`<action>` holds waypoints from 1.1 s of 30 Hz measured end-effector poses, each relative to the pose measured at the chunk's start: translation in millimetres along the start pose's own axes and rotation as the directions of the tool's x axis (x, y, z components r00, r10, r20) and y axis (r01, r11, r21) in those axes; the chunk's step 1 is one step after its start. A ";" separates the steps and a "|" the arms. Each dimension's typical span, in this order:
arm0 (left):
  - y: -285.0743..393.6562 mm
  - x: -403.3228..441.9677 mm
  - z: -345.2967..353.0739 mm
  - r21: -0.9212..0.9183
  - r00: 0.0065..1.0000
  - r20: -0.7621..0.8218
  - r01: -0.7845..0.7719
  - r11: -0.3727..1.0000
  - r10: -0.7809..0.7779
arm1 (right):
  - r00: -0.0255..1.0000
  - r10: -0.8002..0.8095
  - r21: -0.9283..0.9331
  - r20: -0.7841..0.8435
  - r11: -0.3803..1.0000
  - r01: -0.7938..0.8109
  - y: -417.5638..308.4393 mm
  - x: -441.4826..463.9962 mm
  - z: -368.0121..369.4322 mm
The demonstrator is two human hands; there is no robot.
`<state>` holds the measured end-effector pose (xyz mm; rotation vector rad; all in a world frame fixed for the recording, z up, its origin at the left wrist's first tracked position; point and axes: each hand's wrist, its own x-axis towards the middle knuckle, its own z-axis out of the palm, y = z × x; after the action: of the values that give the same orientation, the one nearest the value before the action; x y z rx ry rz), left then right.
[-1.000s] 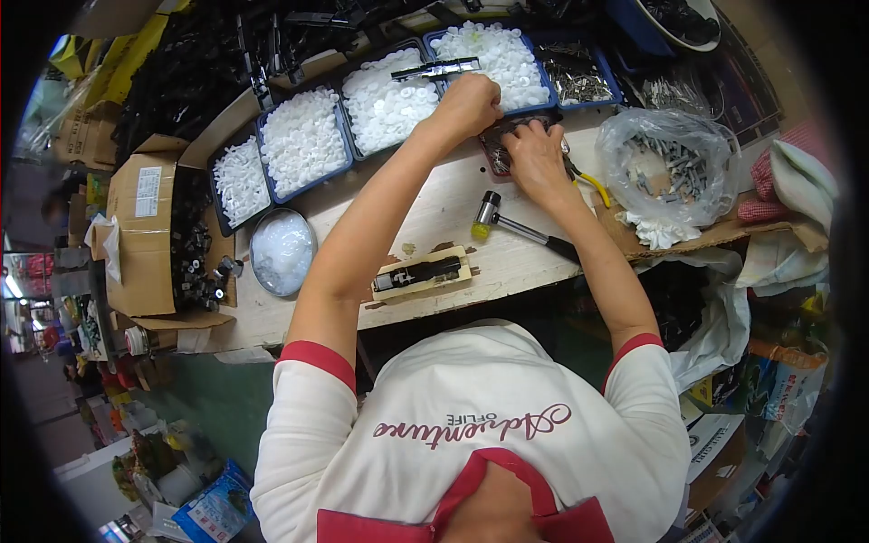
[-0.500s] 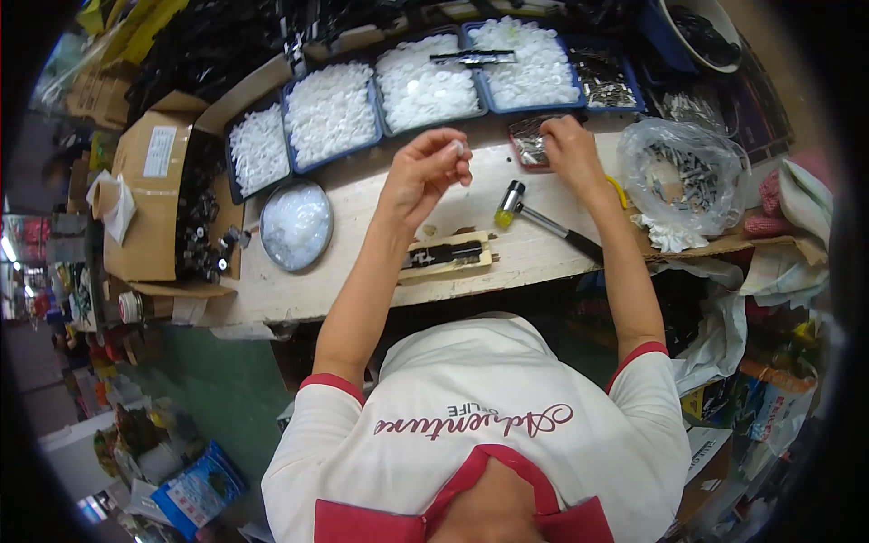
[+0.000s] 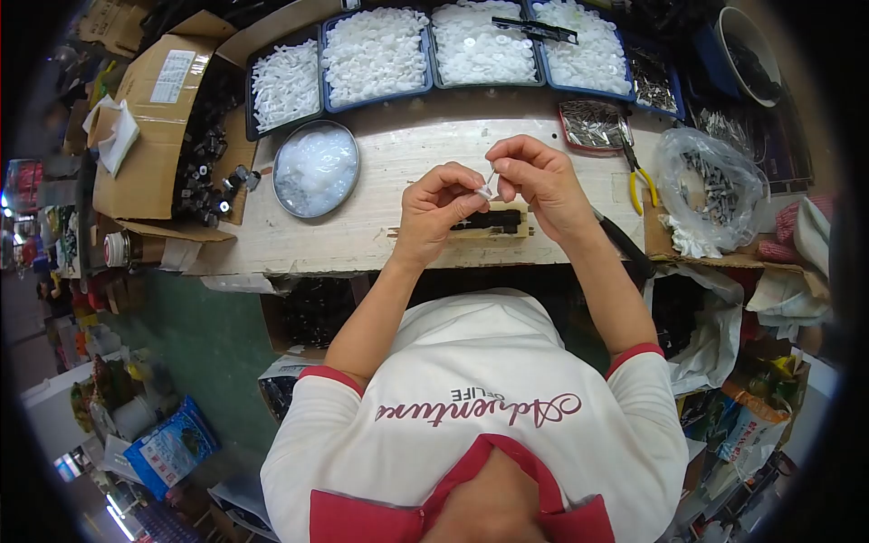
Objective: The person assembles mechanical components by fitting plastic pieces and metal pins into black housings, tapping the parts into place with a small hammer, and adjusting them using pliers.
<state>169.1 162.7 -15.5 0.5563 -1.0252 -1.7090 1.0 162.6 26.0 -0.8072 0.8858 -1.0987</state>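
My left hand [image 3: 438,210] pinches a small white plastic piece [image 3: 486,192] between thumb and fingertips. Close beside it, my right hand [image 3: 546,185] is closed on a thin metal pin [image 3: 491,177], held upright at the white piece. Whether the pin sits inside the piece is too small to tell. Just below both hands lies a wooden block [image 3: 523,230] with a black part [image 3: 493,221] in it, partly covered by my left hand. A hammer's black handle [image 3: 625,242] shows beyond my right forearm; its head is hidden.
A red tray [image 3: 593,127] of metal pins and yellow-handled pliers [image 3: 641,184] are at right, near a clear bag [image 3: 711,195] of metal parts. Blue trays [image 3: 376,90] of white pieces line the back. A round dish [image 3: 315,172] and a cardboard box [image 3: 149,136] stand left.
My right hand has come from the red tray to the middle with a pin. My left hand has brought the white piece to meet it. The whole view has shifted a little.
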 end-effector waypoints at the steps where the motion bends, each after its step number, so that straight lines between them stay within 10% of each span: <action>1: 0.0 -0.6 -1.2 -0.003 1.000 -0.003 -0.004 1.000 0.004 | 1.000 0.008 -0.008 -0.003 1.000 -0.008 1.4 0.4 1.4; 21: -3.5 -20.0 -10.6 0.431 0.960 0.010 -0.257 0.865 0.280 | 0.999 -0.034 -0.258 0.006 0.966 0.034 18.0 -15.9 10.2; 23: -4.2 -20.3 -10.9 0.475 0.949 0.007 -0.282 0.834 0.317 | 0.965 -0.250 -0.653 0.079 0.718 0.240 15.1 -22.1 11.2; 31: 1.2 -25.0 -9.9 0.665 0.946 0.038 -0.264 0.699 0.321 | 0.772 -0.505 -0.835 0.386 0.165 0.526 26.5 -23.3 8.2; 33: 4.6 -26.7 -15.7 0.849 0.904 0.174 -0.339 0.406 0.391 | 0.761 -0.491 -0.841 0.424 0.100 0.532 29.3 -22.6 4.6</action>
<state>193.4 181.0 -22.9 0.9148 -1.8280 -0.6464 11.9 192.4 6.4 -2.3348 1.2682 -1.0606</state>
